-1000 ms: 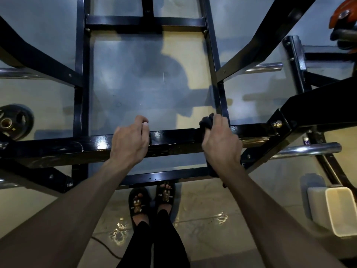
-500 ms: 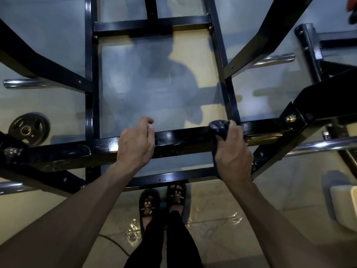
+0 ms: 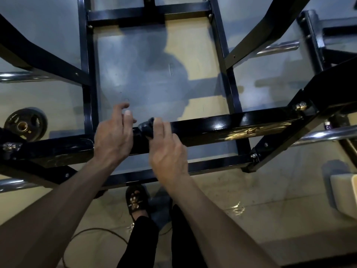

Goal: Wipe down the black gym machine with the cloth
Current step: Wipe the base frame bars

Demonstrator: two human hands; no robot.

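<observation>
Right hand (image 3: 168,153) presses dark cloth (image 3: 147,127) onto horizontal black crossbar (image 3: 222,126), fingers curled over wad. Bar's long axis runs left-right. Left hand (image 3: 113,136) rests on bar, fingers loosely spread. Weight plate (image 3: 25,124) on floor far left.

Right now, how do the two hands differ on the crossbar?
The right hand presses a dark cloth onto the black crossbar; the left hand holds nothing. The left hand's fingers lift loosely above the bar; the right hand's lie against the cloth. Both rest over the same bar, close together.
</observation>
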